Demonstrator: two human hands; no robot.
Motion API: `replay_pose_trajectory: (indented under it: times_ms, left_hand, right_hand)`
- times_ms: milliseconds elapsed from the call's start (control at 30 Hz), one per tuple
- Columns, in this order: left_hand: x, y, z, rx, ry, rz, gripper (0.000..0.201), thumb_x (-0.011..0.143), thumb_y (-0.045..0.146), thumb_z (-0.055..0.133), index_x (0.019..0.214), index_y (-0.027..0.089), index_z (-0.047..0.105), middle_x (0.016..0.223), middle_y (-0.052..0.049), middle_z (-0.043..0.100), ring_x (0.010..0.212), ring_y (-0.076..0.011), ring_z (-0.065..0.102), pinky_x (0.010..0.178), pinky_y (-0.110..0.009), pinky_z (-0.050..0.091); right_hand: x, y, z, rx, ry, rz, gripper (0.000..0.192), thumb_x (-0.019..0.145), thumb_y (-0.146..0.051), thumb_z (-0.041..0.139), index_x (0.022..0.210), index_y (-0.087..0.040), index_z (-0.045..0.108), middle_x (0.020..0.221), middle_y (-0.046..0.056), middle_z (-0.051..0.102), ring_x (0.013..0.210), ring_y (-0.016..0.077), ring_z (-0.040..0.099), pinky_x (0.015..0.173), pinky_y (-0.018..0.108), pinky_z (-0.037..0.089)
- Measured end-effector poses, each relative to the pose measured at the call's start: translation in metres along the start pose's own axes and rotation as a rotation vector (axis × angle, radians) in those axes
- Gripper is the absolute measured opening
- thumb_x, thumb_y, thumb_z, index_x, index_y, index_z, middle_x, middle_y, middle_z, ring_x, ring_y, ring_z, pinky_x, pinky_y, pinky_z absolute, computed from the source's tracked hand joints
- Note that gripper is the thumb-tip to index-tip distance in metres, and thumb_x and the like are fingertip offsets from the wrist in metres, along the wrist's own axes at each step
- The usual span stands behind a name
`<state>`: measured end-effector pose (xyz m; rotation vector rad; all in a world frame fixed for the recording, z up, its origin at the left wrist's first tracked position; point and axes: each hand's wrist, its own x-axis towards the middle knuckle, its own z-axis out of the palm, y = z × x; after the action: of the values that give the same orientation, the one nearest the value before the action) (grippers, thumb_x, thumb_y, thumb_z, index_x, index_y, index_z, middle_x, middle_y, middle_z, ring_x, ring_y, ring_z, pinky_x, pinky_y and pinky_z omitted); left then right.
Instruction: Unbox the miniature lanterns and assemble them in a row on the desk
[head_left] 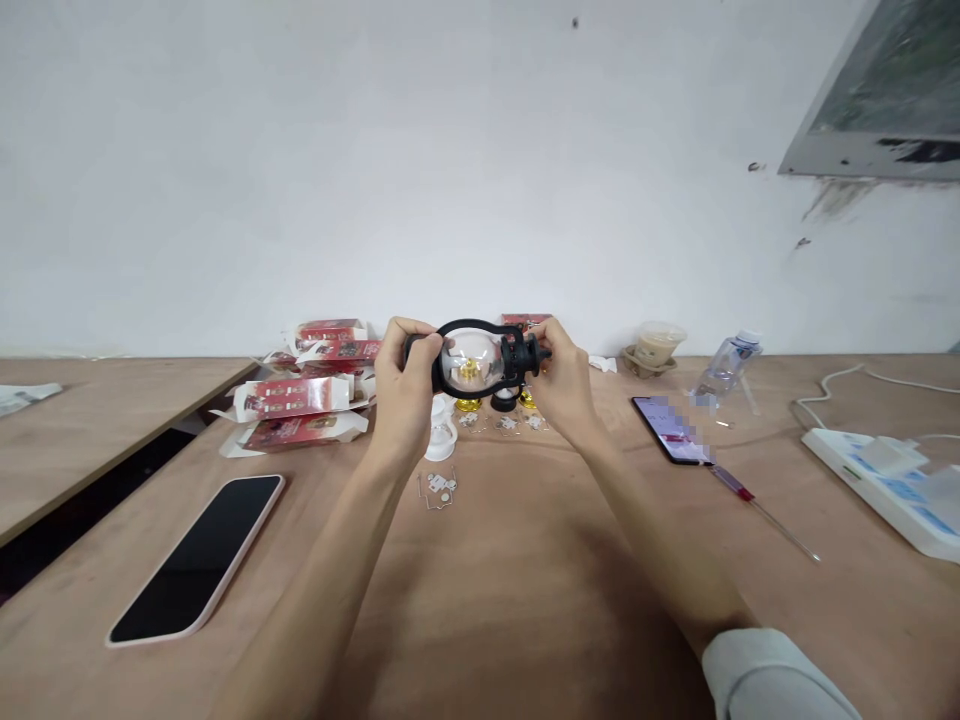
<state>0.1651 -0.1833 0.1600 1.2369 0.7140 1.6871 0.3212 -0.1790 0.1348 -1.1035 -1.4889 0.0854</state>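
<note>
Brown tabletop [510, 590], both hands [405, 390] [568, 382] tight around opposite ends of a black lantern [484, 360].

Left hand [403, 385], right hand [566, 385] level — fingers [410, 326] curled, forearms [330, 560] converging.

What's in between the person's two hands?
A black lantern with a clear middle, lying sideways. The head view shows the left hand at one end and the right hand at the other.
</note>
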Motion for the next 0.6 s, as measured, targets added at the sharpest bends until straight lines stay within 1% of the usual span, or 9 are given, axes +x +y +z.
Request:
replay_pose_trajectory:
  times_ms: [100, 167, 267, 333, 400, 467, 533, 600]
  left_hand:
    - [-0.001, -0.002, -0.001, -0.008, 0.0, 0.057, 0.01, 0.069, 0.025, 0.059, 0.068, 0.021, 0.05, 0.062, 0.003, 0.045, 0.056, -0.0093, 0.042, 0.046, -0.017, 0.032]
    - [-0.001, -0.003, -0.001, -0.004, 0.0, 0.087, 0.012, 0.072, 0.027, 0.059, 0.067, 0.021, 0.049, 0.062, 0.004, 0.043, 0.055, -0.0088, 0.04, 0.047, -0.018, 0.032]
    - [-0.003, -0.004, 0.001, 0.04, 0.02, 0.113, 0.013, 0.074, 0.027, 0.059, 0.067, 0.021, 0.05, 0.065, 0.003, 0.044, 0.06, -0.0092, 0.042, 0.055, -0.018, 0.036]
    - [-0.006, -0.003, 0.002, 0.096, 0.041, 0.159, 0.012, 0.076, 0.024, 0.058, 0.067, 0.021, 0.05, 0.067, 0.003, 0.046, 0.064, -0.0097, 0.044, 0.06, -0.019, 0.038]
    - [-0.01, -0.002, 0.004, 0.162, 0.054, 0.226, 0.01, 0.076, 0.021, 0.057, 0.068, 0.02, 0.051, 0.068, 0.003, 0.047, 0.066, -0.0098, 0.045, 0.062, -0.019, 0.038]
    - [-0.012, -0.001, 0.005, 0.203, 0.066, 0.256, 0.009, 0.076, 0.021, 0.057, 0.069, 0.02, 0.051, 0.069, 0.003, 0.047, 0.067, -0.0096, 0.044, 0.062, -0.02, 0.037]
    - [-0.012, -0.002, 0.006, 0.195, 0.07, 0.194, 0.008, 0.075, 0.022, 0.057, 0.071, 0.02, 0.05, 0.07, 0.003, 0.047, 0.066, -0.0097, 0.043, 0.061, -0.02, 0.036]
    - [-0.01, -0.003, 0.006, 0.159, 0.074, 0.076, 0.009, 0.074, 0.024, 0.056, 0.07, 0.02, 0.048, 0.07, 0.003, 0.047, 0.064, -0.0098, 0.043, 0.058, -0.02, 0.035]
  right_hand:
    - [0.001, -0.001, 0.0, 0.035, -0.043, 0.029, 0.02, 0.062, -0.005, 0.04, 0.071, -0.022, 0.041, 0.065, -0.004, 0.054, 0.058, 0.0107, 0.048, 0.053, 0.021, 0.035]
    - [0.001, -0.002, -0.001, 0.033, -0.048, 0.03, 0.02, 0.062, -0.005, 0.039, 0.072, -0.022, 0.04, 0.065, -0.004, 0.053, 0.059, 0.0111, 0.049, 0.054, 0.022, 0.035]
    - [0.0, -0.002, -0.002, -0.041, 0.006, -0.002, 0.022, 0.063, -0.004, 0.04, 0.075, -0.023, 0.04, 0.07, -0.003, 0.056, 0.065, 0.0129, 0.053, 0.059, 0.024, 0.038]
    - [0.0, -0.001, -0.002, -0.112, 0.062, -0.02, 0.022, 0.065, -0.004, 0.041, 0.077, -0.023, 0.039, 0.073, -0.002, 0.057, 0.068, 0.0142, 0.054, 0.062, 0.026, 0.039]
    - [-0.001, 0.001, -0.002, -0.17, 0.099, -0.028, 0.021, 0.069, -0.004, 0.042, 0.078, -0.023, 0.038, 0.074, -0.001, 0.057, 0.068, 0.0153, 0.054, 0.063, 0.028, 0.039]
    - [-0.001, 0.003, -0.002, -0.21, 0.115, -0.033, 0.02, 0.073, -0.006, 0.042, 0.079, -0.024, 0.038, 0.074, 0.0, 0.057, 0.068, 0.0163, 0.054, 0.064, 0.03, 0.039]
    - [-0.001, 0.004, -0.002, -0.238, 0.125, -0.049, 0.017, 0.076, -0.008, 0.044, 0.08, -0.024, 0.038, 0.074, 0.001, 0.058, 0.068, 0.0169, 0.054, 0.065, 0.03, 0.039]
    - [0.0, 0.006, -0.002, -0.247, 0.131, -0.071, 0.014, 0.079, -0.01, 0.044, 0.08, -0.024, 0.039, 0.075, 0.001, 0.058, 0.068, 0.0166, 0.054, 0.064, 0.03, 0.039]
